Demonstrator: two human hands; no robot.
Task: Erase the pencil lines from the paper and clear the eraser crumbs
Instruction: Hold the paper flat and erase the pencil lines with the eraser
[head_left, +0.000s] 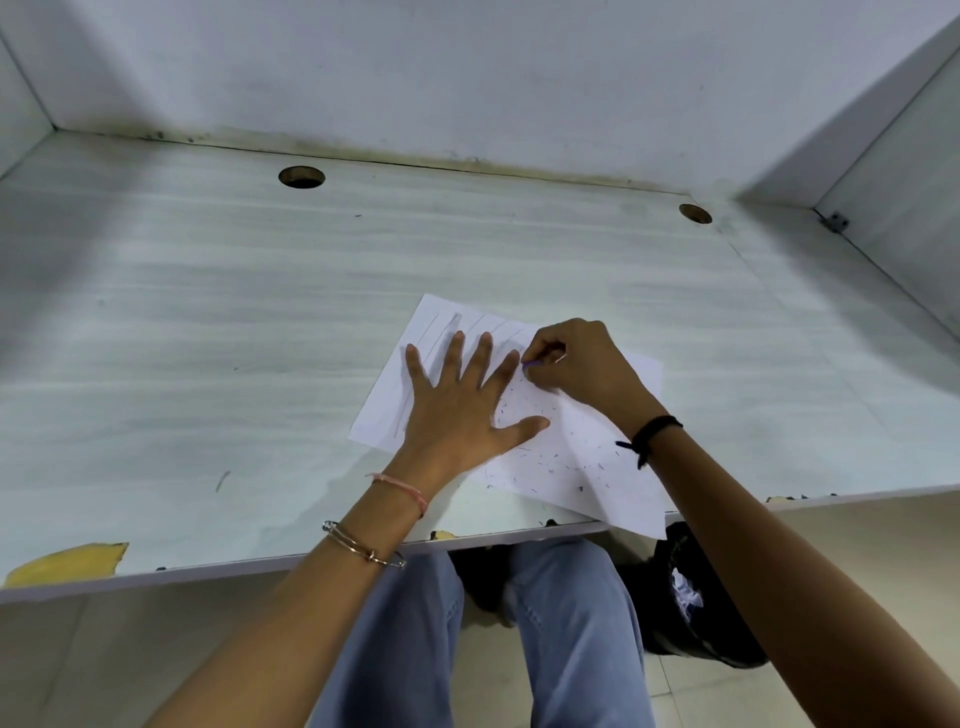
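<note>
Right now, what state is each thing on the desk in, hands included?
paper: flat on the desk, near corner past the front edge
pencil lines: unerased on the left part
eraser crumbs: scattered over the near right part
eraser: pinched, tip on the paper
left hand: spread flat, pressing the paper
right hand: curled round the eraser

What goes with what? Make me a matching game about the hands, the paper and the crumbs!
Things:
1. left hand
2. right hand
3. crumbs
4. paper

States:
A. one corner hangs over the desk's near edge
B. pinches a purple eraser
C. lies flat, fingers spread
D. scattered as dark specks

Pairs: 1-C, 2-B, 3-D, 4-A
</note>
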